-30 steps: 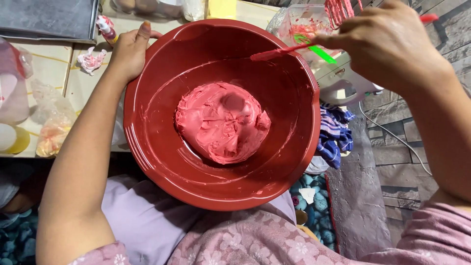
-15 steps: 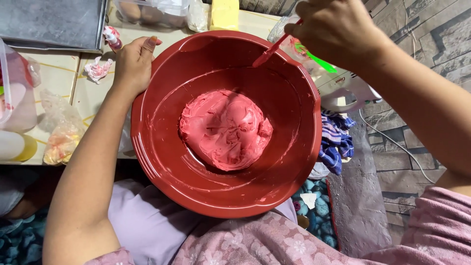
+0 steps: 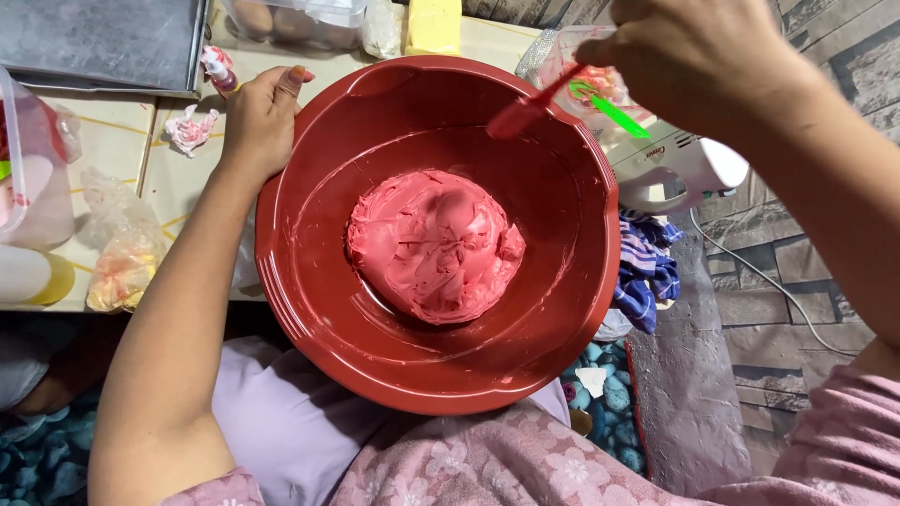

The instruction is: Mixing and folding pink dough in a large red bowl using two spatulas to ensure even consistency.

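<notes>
Mixing looks to be between strokes: the red spatula (image 3: 527,111) is raised above the far rim of the red bowl (image 3: 309,309), pinched in the closed fingers of the right hand (image 3: 698,56), its blade smeared pink and clear of the pink dough (image 3: 433,245). The dough is heaped in one mound at the bottom of the bowl, below the blade and nearer the body, well apart from that hand. The left hand (image 3: 258,122) is curled over the bowl's left rim, thumb on the edge, so the bowl is steadied on the lap. As a judgement, the next stroke calls for the blade to be lowered along the far wall and drawn under the mound while the rim is held firm.
</notes>
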